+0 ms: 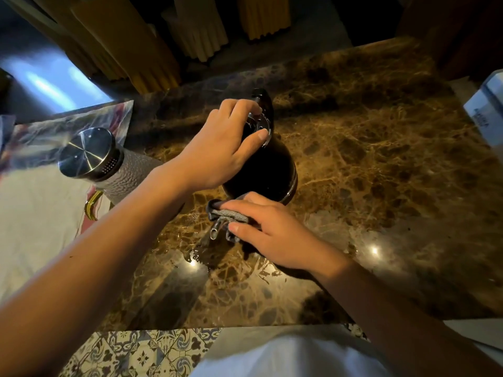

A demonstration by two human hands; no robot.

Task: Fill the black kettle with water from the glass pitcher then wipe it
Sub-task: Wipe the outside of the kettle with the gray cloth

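**On the marble counter: kettle steadied from above, cloth at its base**

Across the brown marble counter (pixel 367 148) lies most of the view, glossy, with a small wet patch near its front edge. At its left edge a pale cloth mat (pixel 35 221) is spread, and on it stands the glass pitcher (pixel 109 170), textured clear glass with a steel lid and a gold handle; whether any water is in it cannot be told.

Near the middle of the counter stands the black kettle (pixel 268 170), upright, its handle arching away at the far side. Its lid is on, so its contents are hidden.

From above, the left hand (pixel 217 151) rests on the kettle's top, fingers and thumb closed round the lid's rim. At the kettle's near base, the right hand (pixel 269 232) presses a folded grey cloth (pixel 228 216) against the lower wall, fingers curled over the cloth and clamped on it. The kettle's thin spout pokes out just below the cloth, pointing toward the wet patch.
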